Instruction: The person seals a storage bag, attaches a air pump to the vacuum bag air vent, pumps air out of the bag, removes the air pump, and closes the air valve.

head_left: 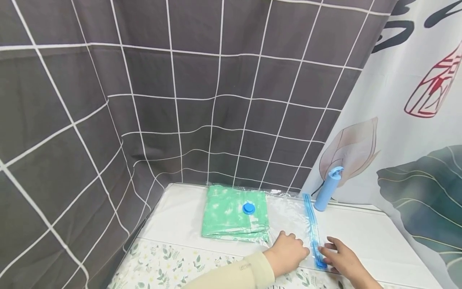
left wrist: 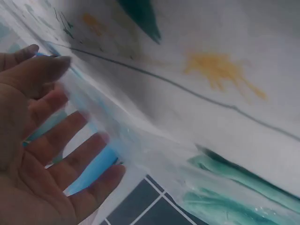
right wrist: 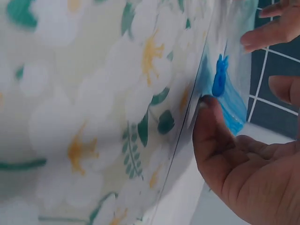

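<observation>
A clear plastic storage bag (head_left: 288, 208) lies flat, with a folded green patterned cloth (head_left: 227, 210) inside it and a round blue valve (head_left: 248, 207) on top. Along its right end runs a blue zip strip (head_left: 311, 220). A small blue slider (right wrist: 219, 77) sits at the strip's near end. My left hand (head_left: 288, 253) is over the bag's near edge, left of the strip, its fingers (left wrist: 61, 140) spread and loosely bent. Right at the near corner is my right hand (head_left: 341, 257), thumb (right wrist: 211, 122) close by the slider and fingers apart from it.
A light blue pump-like cylinder (head_left: 327, 190) stands upright behind the strip. White boards and a floral cover (head_left: 162, 261) form the tabletop. A dark grid-patterned curtain (head_left: 202, 80) hangs behind and to the left, a white printed one (head_left: 390, 100) to the right.
</observation>
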`<state>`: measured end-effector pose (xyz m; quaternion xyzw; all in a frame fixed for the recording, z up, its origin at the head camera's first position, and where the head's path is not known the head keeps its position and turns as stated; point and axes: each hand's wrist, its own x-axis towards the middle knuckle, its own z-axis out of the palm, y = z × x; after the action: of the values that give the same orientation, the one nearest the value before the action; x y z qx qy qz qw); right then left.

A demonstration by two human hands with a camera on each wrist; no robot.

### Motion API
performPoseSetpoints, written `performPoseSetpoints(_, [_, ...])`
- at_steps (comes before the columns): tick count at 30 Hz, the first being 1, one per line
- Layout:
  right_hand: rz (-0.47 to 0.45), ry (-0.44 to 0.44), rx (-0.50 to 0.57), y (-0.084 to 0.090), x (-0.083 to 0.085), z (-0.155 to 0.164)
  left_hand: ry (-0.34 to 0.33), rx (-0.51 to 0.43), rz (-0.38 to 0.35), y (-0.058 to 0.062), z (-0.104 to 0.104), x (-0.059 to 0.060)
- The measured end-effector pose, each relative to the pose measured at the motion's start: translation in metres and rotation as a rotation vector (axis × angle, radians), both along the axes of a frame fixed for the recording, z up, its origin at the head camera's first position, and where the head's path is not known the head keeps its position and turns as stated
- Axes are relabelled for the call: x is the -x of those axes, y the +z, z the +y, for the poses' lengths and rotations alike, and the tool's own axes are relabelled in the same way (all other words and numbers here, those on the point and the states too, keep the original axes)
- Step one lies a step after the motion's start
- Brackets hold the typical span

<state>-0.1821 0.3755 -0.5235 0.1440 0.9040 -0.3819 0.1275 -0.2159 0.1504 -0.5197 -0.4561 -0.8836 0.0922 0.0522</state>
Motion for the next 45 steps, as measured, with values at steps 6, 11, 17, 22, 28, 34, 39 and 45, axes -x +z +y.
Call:
performPoseSetpoints(6, [-0.052,-0.061,0.137,0.001,0.002,0.005,-0.016,-0.014,0.045,-0.002,0.012,-0.003])
performPoseSetpoints(11, [-0.079,-0.088,0.188,0.003,-0.002,0.003,-0.017,-0.022,0.121,-0.004,0.018,-0.009])
performPoseSetpoints(17, [-0.120,-0.062,0.320,0.004,-0.007,0.003,-0.029,-0.054,0.159,-0.006,0.022,-0.014])
performPoseSetpoints(22, [-0.123,-0.017,0.381,0.006,-0.005,0.007,-0.034,-0.080,0.164,-0.005,0.027,-0.014])
performPoseSetpoints(28, [-0.112,-0.005,0.381,0.008,-0.002,0.005,-0.010,-0.070,0.158,-0.003,0.033,-0.016])
performPoseSetpoints(34, [-0.090,-0.015,0.350,0.010,-0.004,0.002,-0.015,-0.077,0.160,0.000,0.036,-0.019])
performPoseSetpoints(39, [-0.087,-0.076,0.288,0.011,-0.004,-0.001,-0.023,-0.062,0.160,0.002,0.039,-0.019])
performPoseSetpoints(45, [-0.070,-0.122,0.262,0.012,-0.004,-0.002,-0.014,-0.041,0.135,0.002,0.041,-0.019])
